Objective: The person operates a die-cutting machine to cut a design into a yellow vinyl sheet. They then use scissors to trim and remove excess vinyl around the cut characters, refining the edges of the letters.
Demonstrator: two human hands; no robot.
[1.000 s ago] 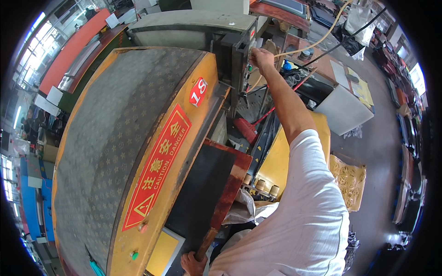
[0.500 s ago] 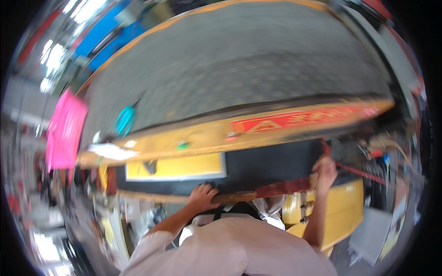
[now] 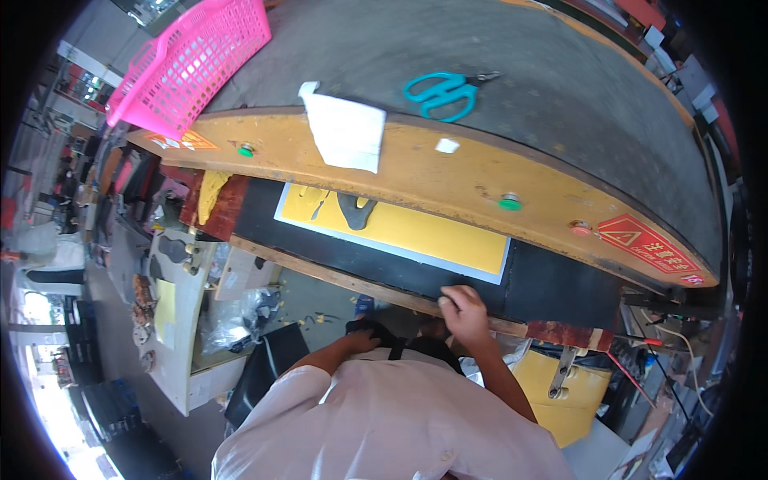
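The black board (image 3: 552, 292), centre right of the frame: your right hand (image 3: 464, 314) clasps its wooden front edge; your left hand (image 3: 362, 340), lower centre, grips something dark.

Black board (image 3: 552, 292): flat, lies under press's yellow front, wooden edge toward person. Right hand (image 3: 464, 314) rests on that near edge, fingers curled over it. Yellow sheet (image 3: 400, 228): rectangular, pale-bordered, flat on board, dark shoe-sole cut-out near its left end. Left hand (image 3: 360, 340) low by waist, on dark item, not identifiable.
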